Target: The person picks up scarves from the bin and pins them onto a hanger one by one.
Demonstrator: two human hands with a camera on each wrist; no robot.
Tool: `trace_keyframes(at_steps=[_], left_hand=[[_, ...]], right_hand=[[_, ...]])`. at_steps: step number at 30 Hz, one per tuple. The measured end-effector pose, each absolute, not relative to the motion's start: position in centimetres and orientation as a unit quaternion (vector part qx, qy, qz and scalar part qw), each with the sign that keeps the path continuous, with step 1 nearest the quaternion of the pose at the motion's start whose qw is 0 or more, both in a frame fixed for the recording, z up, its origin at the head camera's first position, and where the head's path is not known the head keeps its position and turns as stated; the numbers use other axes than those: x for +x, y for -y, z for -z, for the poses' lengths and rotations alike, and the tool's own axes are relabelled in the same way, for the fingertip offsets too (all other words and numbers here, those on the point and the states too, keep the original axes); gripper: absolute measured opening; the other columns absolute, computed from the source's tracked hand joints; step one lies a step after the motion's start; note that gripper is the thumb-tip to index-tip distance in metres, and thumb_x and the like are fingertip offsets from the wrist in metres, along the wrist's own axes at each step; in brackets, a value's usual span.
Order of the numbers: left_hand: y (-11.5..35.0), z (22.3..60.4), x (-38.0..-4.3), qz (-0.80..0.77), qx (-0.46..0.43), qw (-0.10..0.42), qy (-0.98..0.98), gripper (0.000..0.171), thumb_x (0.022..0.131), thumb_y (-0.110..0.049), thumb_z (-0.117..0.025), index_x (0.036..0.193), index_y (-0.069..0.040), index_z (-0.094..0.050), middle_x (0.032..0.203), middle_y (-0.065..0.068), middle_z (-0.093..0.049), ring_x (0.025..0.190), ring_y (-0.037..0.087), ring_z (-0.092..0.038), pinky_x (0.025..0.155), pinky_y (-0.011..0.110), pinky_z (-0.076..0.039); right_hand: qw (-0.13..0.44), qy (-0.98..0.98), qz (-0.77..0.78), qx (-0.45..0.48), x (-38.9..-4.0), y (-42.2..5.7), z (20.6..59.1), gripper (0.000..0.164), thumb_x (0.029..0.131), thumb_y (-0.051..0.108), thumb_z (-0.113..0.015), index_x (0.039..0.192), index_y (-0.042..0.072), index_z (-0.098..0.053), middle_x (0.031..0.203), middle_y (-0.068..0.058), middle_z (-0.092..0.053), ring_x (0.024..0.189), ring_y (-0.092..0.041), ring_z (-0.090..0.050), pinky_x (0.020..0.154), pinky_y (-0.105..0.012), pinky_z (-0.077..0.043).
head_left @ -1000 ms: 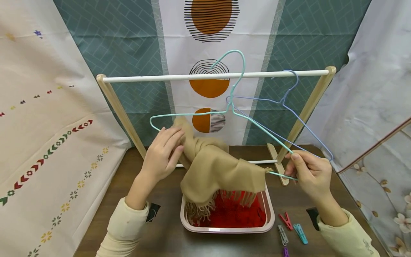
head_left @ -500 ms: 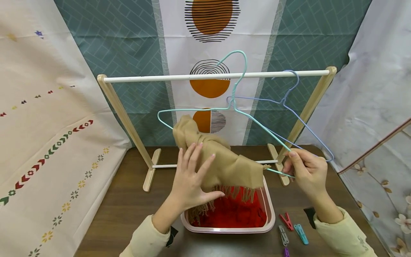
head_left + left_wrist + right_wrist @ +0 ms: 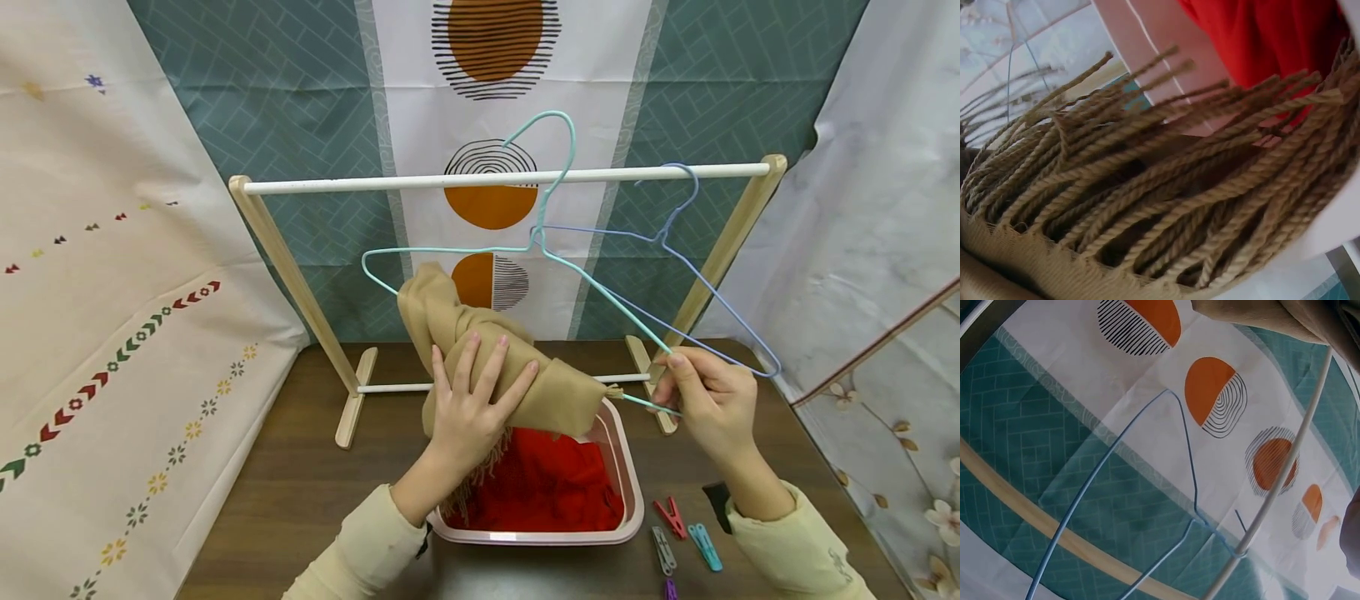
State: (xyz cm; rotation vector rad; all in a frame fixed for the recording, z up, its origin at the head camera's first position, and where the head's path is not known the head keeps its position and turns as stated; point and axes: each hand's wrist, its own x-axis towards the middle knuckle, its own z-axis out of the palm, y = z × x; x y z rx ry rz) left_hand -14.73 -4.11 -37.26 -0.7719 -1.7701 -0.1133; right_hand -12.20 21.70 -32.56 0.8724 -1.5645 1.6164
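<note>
A mint-green wire hanger (image 3: 600, 287) is held up in front of the rack, its hook overlapping the rack's white bar. My right hand (image 3: 712, 400) pinches the hanger's right corner between thumb and fingers. A tan fringed scarf (image 3: 570, 396) is draped over the hanger's lower bar, bunched toward the left. Flat against the scarf's front lies my left hand (image 3: 476, 408), fingers spread and straight. In the left wrist view the scarf's twisted fringe (image 3: 1166, 194) fills most of the picture, partly over the pink basket's wall (image 3: 1141, 44).
Below the scarf stands a pink basket (image 3: 633, 492) with red cloth (image 3: 555, 483) inside. A blue hanger (image 3: 720, 296) hangs at the right of the wooden rack (image 3: 292, 283). Red (image 3: 670, 517), grey and teal clothespins and a purple one lie right of the basket.
My left hand has left the scarf's left end and moved right and down, onto its front. The scarf's left end now sits bunched further right on the hanger. My right hand keeps its pinch.
</note>
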Motion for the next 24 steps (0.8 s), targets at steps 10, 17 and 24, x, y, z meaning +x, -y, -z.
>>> trace_keyframes(at_steps=[10,17,24], left_hand=[[4.1,35.5,-14.9,0.231,-0.341,0.501,0.761,0.028,0.079,-0.002,-0.053,0.102,-0.011,-0.066,0.112,0.008,-0.062,0.109,0.033,-0.051,0.079,0.057,-0.041],[4.3,34.1,-15.3,0.336,-0.336,0.425,0.771,0.029,0.075,-0.003,-0.053,0.099,-0.012,-0.066,0.108,0.004,-0.064,0.107,0.026,-0.053,0.079,0.046,-0.036],[4.3,32.0,-16.2,0.422,-0.385,0.381,0.727,0.024,0.080,0.002,-0.054,0.098,-0.009,-0.065,0.102,0.006,-0.066,0.102,0.023,-0.056,0.079,0.041,-0.039]], right_hand=[[0.373,0.659,-0.566,0.325,-12.9,-21.4,33.2,0.018,0.083,-0.016,-0.049,0.076,-0.008,-0.064,0.050,-0.004,-0.055,0.038,-0.005,-0.047,0.034,-0.014,-0.035],[0.362,0.699,-0.532,0.311,-13.3,-20.3,34.2,0.015,0.081,-0.018,-0.050,0.074,-0.009,-0.060,0.048,-0.006,-0.051,0.032,-0.006,-0.040,0.031,-0.015,-0.032],[0.356,0.717,-0.506,0.321,-13.4,-18.7,34.5,0.015,0.083,-0.013,-0.053,0.073,-0.005,-0.061,0.048,-0.002,-0.052,0.038,-0.004,-0.043,0.035,-0.014,-0.034]])
